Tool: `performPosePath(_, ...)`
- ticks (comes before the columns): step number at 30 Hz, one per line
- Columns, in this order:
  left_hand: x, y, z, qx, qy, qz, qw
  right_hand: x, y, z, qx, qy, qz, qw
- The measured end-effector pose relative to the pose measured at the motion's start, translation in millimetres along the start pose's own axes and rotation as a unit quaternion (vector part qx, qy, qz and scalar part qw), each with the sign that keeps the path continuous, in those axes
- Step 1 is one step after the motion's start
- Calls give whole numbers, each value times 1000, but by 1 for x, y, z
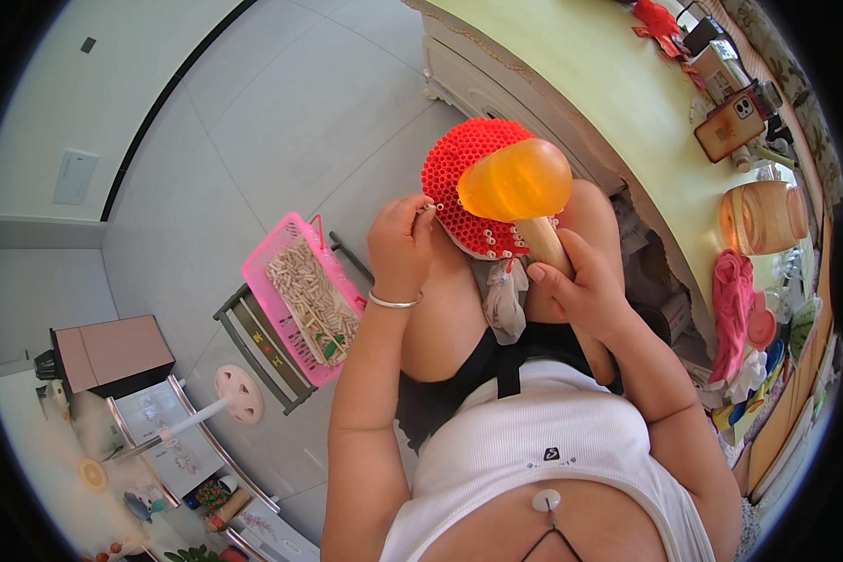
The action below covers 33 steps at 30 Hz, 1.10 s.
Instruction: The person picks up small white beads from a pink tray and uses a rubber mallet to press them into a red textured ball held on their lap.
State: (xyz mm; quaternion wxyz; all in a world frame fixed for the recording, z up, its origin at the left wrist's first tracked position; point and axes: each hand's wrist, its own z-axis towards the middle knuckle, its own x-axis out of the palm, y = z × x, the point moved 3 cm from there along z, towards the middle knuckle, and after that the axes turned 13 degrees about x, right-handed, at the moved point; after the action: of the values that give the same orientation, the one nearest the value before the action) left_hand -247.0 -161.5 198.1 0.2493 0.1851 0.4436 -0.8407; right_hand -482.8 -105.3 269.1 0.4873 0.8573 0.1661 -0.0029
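Pink basket (pixel 295 245) of pale pegs, left; bare floor beyond. Left hand (pixel 400 245), fingertips pinched on a small peg at the red perforated disc (pixel 454 164) edge. Right hand (pixel 585 286) clamped around its wooden handle (pixel 543 245), near the table (pixel 590 75) edge.

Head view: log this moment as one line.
left hand: pinching small white piece at red perforated disc | right hand: gripping wooden handle | orange balloon: against disc | pink basket: on stool
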Motion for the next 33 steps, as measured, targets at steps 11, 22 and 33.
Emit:
performPosePath(11,-4,5,-4,9,18,1,1000,18,18,4,-84,-21,-149,985)
performPosePath(22,-144,150,-110,-284,-250,54,924,41,35,24,-151,-52,-353,922)
performPosePath(33,-98,186,-205,-358,168,254,883,20,24,-11,-40,-24,-79,996)
